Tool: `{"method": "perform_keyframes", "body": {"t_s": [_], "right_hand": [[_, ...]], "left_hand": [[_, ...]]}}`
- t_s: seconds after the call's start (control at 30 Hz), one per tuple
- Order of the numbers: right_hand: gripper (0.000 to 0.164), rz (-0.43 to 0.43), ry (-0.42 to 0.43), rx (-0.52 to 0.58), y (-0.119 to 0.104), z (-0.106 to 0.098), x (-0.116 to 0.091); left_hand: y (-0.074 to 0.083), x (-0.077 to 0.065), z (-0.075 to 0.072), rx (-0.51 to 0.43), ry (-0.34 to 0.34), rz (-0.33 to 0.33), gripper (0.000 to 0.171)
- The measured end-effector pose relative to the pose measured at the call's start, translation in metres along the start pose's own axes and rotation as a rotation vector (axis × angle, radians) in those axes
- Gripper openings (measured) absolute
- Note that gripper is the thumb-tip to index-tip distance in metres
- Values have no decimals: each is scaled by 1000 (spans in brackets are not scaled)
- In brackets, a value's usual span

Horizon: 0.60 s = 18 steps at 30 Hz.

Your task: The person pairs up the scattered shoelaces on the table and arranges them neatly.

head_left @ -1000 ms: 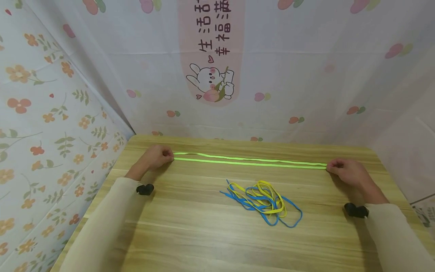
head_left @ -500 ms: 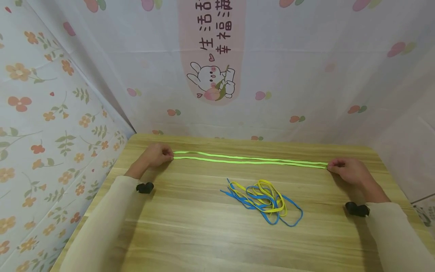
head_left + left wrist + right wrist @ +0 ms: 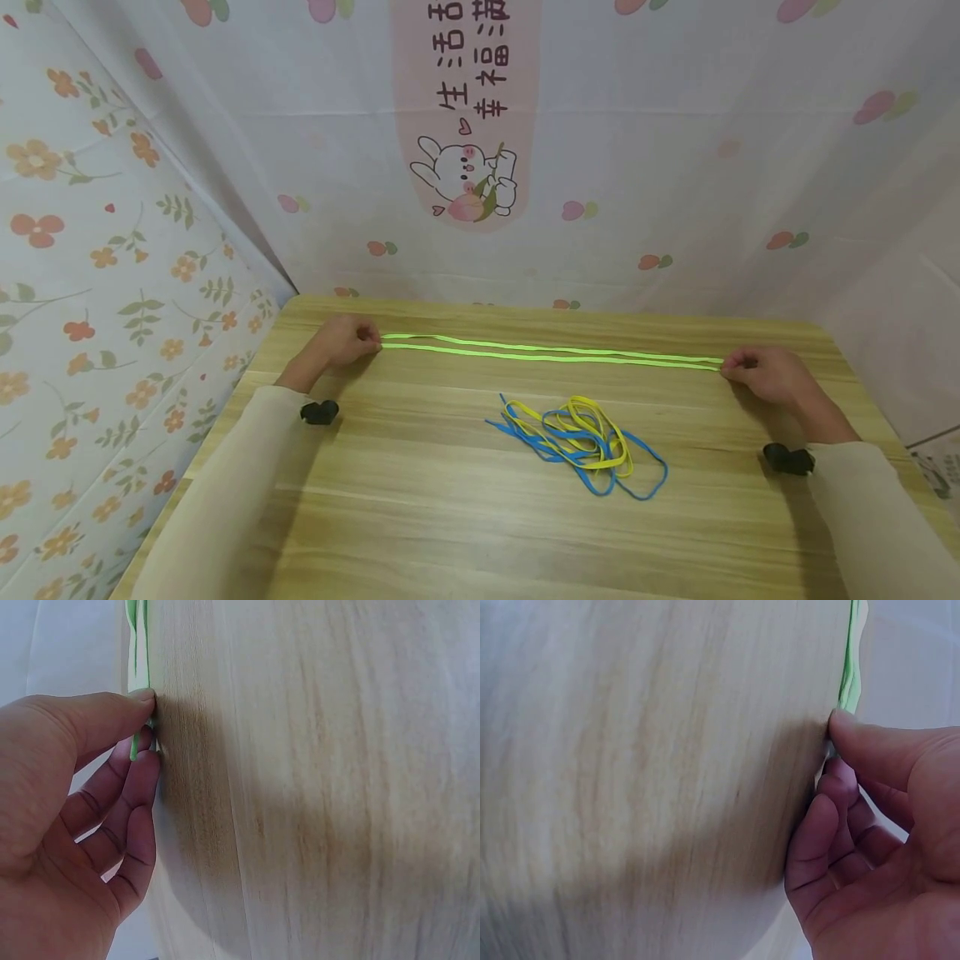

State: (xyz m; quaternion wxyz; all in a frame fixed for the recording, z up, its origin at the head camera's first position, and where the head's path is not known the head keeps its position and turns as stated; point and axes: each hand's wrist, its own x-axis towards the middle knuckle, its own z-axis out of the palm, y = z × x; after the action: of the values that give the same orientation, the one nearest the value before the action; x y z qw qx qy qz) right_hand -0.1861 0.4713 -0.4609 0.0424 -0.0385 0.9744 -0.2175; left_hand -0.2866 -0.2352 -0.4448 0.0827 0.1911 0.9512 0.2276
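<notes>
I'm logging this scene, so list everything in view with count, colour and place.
Table: one, light wood, centre.
Lace strands: two, lime, along the table's far side.
Blue lace: count unclear, blue, tangled on table.
Yellow lace: count unclear, yellow, same tangle.
Floral cloth: one, white with orange, left.
Rabbit-print cloth: one, mostly white, behind the table.
Small marking: one, grey, right edge, unreadable.
Sleeves: two, cream, left and right.
Wrist devices: two, black, by the sleeves.
Left hand: one, pinching the strands' left end.
Right hand: one, pinching their right end.
</notes>
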Motion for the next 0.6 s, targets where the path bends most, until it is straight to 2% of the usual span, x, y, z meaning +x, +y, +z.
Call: {"method": "perform_keyframes", "body": {"t_s": [0.23,0.6], "right_hand": [[22,17,-27,-8,3,-2,3],[25,46,-50,0,7,-4,9]], "left_hand": [[-3,4,1,24,13,3,9],[-3,10,-2,27,-4,-12,10]]}}
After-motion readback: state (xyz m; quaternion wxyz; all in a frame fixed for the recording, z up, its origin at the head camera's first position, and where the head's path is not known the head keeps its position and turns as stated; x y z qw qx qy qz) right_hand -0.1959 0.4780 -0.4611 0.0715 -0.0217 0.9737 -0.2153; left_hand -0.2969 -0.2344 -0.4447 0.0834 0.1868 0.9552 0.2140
